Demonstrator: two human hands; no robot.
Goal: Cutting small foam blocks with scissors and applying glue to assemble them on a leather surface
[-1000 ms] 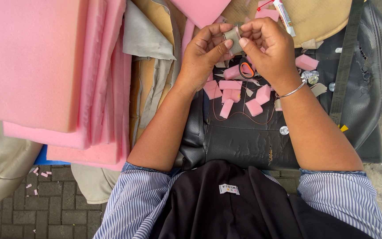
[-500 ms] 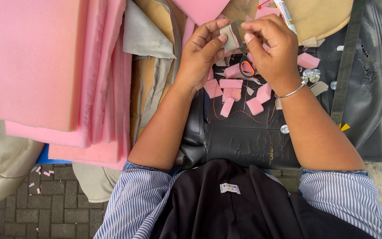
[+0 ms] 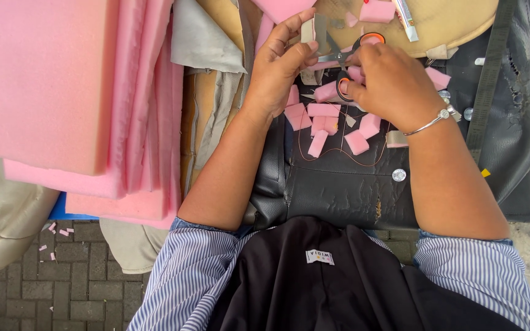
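In the upper middle of the frame my left hand (image 3: 280,64) pinches a small pale grey strip (image 3: 308,30) upright between thumb and fingertips. Just to its right, my right hand (image 3: 391,83) is curled over a pair of scissors (image 3: 351,58) with black and orange handles, fingers closing towards the loops; I cannot tell whether they are fully through. The blades point left, towards the strip.

Below both hands, small cut blocks of pink foam (image 3: 323,110) lie scattered on a black leather seat cover (image 3: 338,190), which fills the centre and right of the frame. A thin brown thread (image 3: 338,150) loops across it, and a round silver stud (image 3: 399,175) sits near my right forearm. A silver bracelet (image 3: 427,122) circles my right wrist.

Large pink foam sheets (image 3: 50,79) are stacked in the upper left, with folded tan and grey fabric (image 3: 207,73) between them and the seat cover. Brick paving (image 3: 44,288) shows at the lower left.

To cut cleanly, I judge I should seat my fingers firmly in the loops, hold the strip taut, and keep my left fingertips clear of the blades.
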